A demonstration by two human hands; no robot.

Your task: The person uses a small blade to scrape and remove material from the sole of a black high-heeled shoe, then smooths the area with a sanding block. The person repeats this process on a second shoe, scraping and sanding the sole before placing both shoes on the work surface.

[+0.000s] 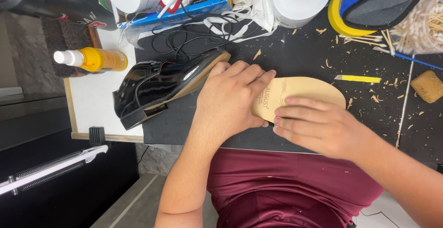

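Note:
A tan shoe insole (304, 92) lies flat on the dark cutting mat (300, 57). My left hand (228, 101) presses down on its heel end, fingers spread over it. My right hand (318, 124) rests on its near edge, fingers flat and pointing left. A glossy black dress shoe (161, 82) lies on its side just left of my left hand, sole toward me and touching the hand.
A yellow spray bottle (94, 59) lies on the white board at left. Tangled black and white cables (203, 32), white round tubs, a yellow utility knife (357, 78), a bag of cotton swabs (422, 27), a tan block (428, 86) and shavings crowd the mat's far side.

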